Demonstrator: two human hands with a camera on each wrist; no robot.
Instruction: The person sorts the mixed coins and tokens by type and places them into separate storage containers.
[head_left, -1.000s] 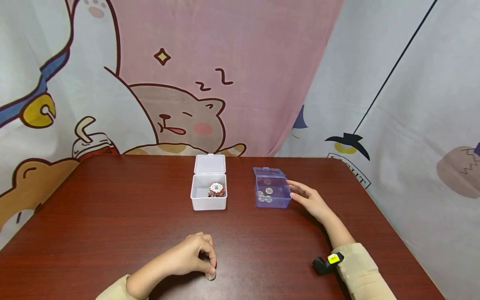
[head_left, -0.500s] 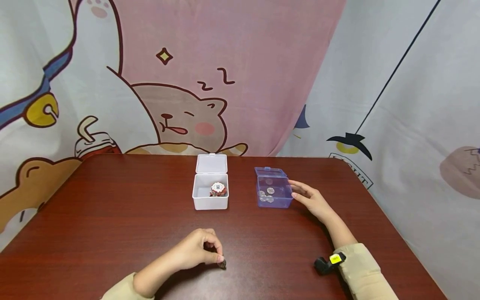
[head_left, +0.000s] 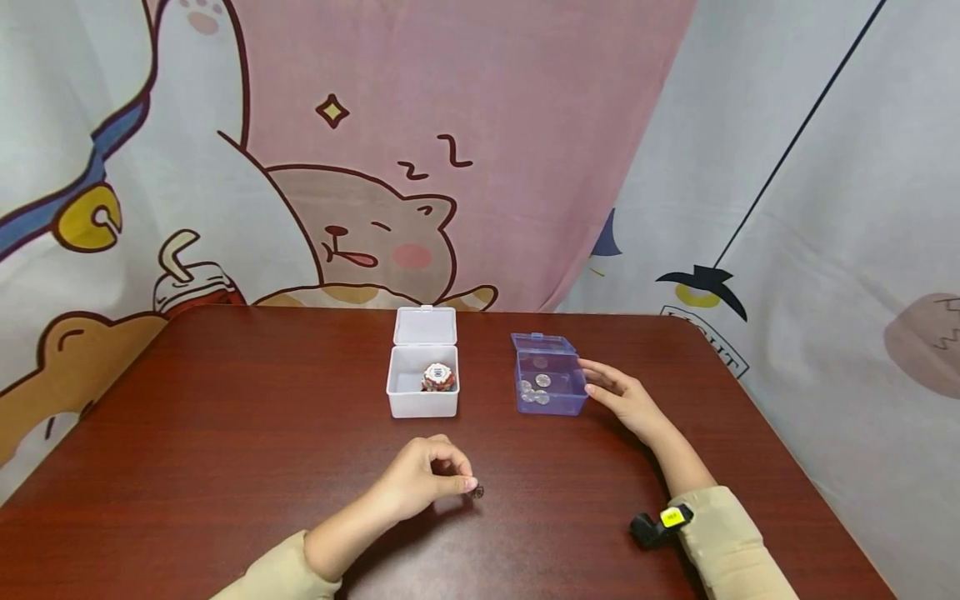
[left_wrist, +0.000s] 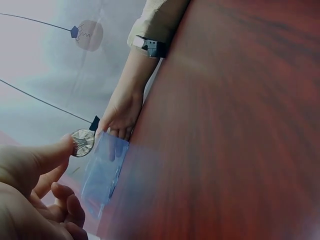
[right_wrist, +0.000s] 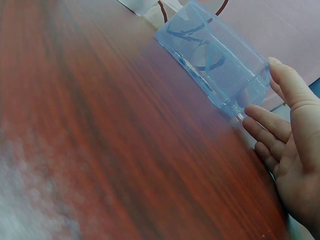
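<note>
In the head view, my left hand (head_left: 420, 483) pinches a silver coin (head_left: 477, 492) between thumb and fingers, above the table in front of the boxes. The left wrist view shows the coin's patterned face (left_wrist: 82, 142) at the thumb tip. My right hand (head_left: 626, 407) rests against the right side of an open translucent blue box (head_left: 551, 406), its fingers fairly straight. Its thumb (right_wrist: 287, 80) touches the box's upper edge in the right wrist view. Several coins (head_left: 542, 381) lie in the blue box.
An open white box (head_left: 423, 406) stands left of the blue one, with a stack of red-and-white poker chips (head_left: 438, 377) inside. Both lids lean back on the brown table (head_left: 247, 433). A printed cloth (head_left: 525, 125) hangs behind. A black wrist camera (head_left: 652, 529) sits on the right sleeve.
My left hand has lifted the coin off the table and carried it forward and to the right. The right hand stays at the blue box.
</note>
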